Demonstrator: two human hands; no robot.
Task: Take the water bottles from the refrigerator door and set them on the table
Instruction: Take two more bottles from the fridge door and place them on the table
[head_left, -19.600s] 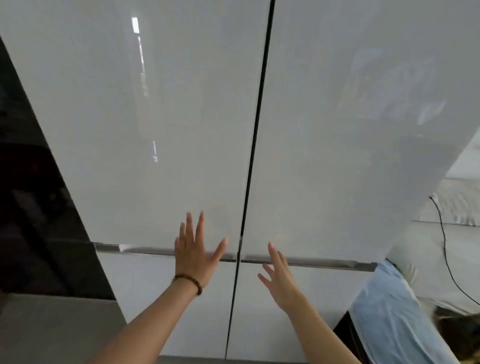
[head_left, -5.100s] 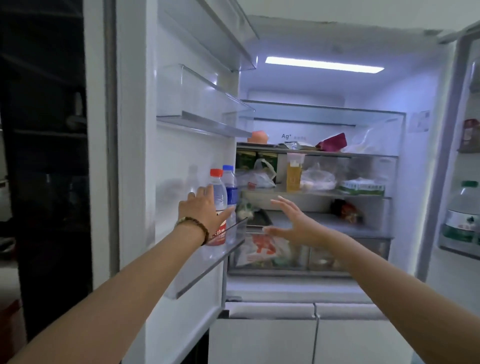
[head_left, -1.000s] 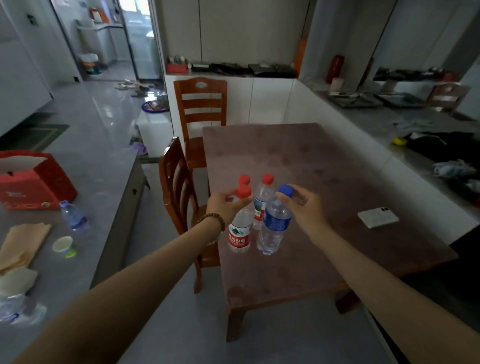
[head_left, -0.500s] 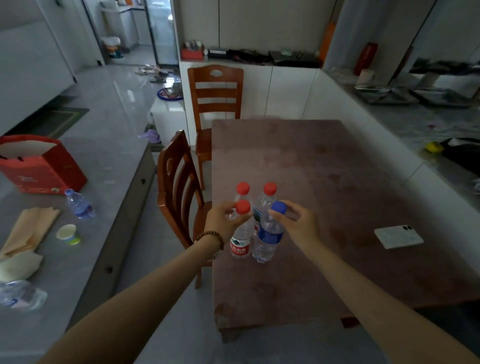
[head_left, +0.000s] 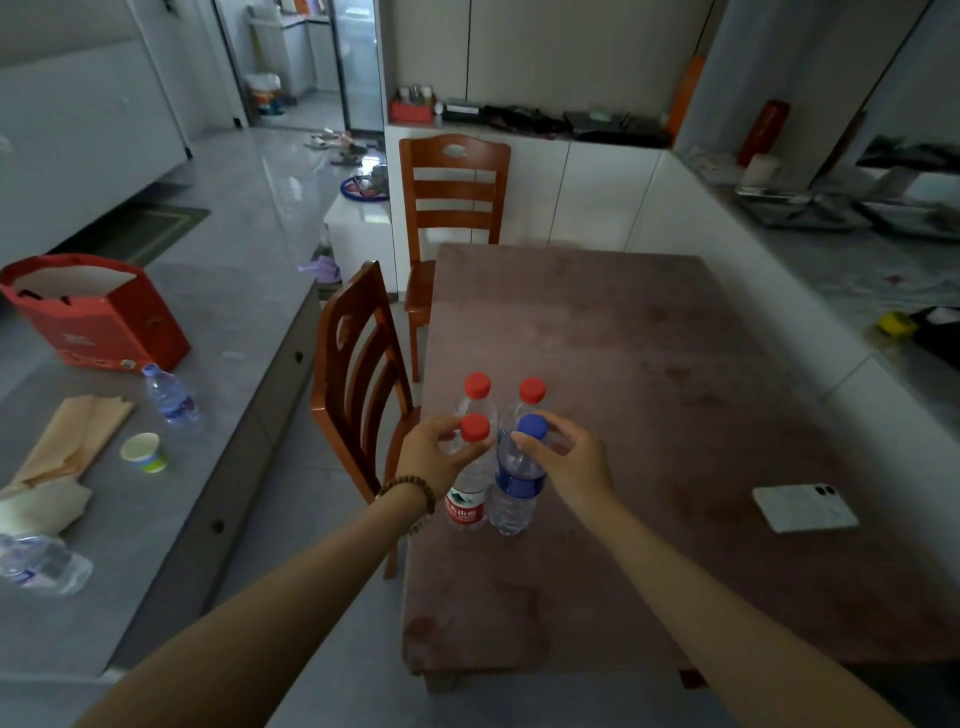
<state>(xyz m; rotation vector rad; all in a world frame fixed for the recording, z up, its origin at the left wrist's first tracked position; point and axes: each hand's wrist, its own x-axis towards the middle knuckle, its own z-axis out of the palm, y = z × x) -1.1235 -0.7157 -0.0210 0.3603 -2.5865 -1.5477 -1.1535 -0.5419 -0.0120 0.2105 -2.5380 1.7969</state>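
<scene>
Table (head_left: 649, 364): filling more of the view than a second ago; the person is closing in on its near left corner. A wooden chair (head_left: 358, 374) is standing just beside that edge.

Bottles: four are clustered near the table's left edge. The two rear ones, the left rear bottle (head_left: 477, 387) and the right rear bottle (head_left: 532, 391), are standing free on the top, both red-capped. The front pair is coming down just in front of them and has been tightening against them over the last second. The bases of the red-capped bottle (head_left: 467, 499) and the blue-capped bottle (head_left: 514, 493) now seem to be meeting the tabletop, though contact cannot be confirmed from this angle.

Hands: the left hand (head_left: 434, 457) is curling round the neck of the red-capped bottle just under its cap. The right hand (head_left: 569, 460) is pinching the blue-capped bottle at its shoulder with thumb and fingertips. Neither is letting go yet.

Reading: the set-down is looking nearly finished; releasing both necks without knocking the rear pair is what remains.

A phone (head_left: 802, 506) is lying well apart to the right.
</scene>
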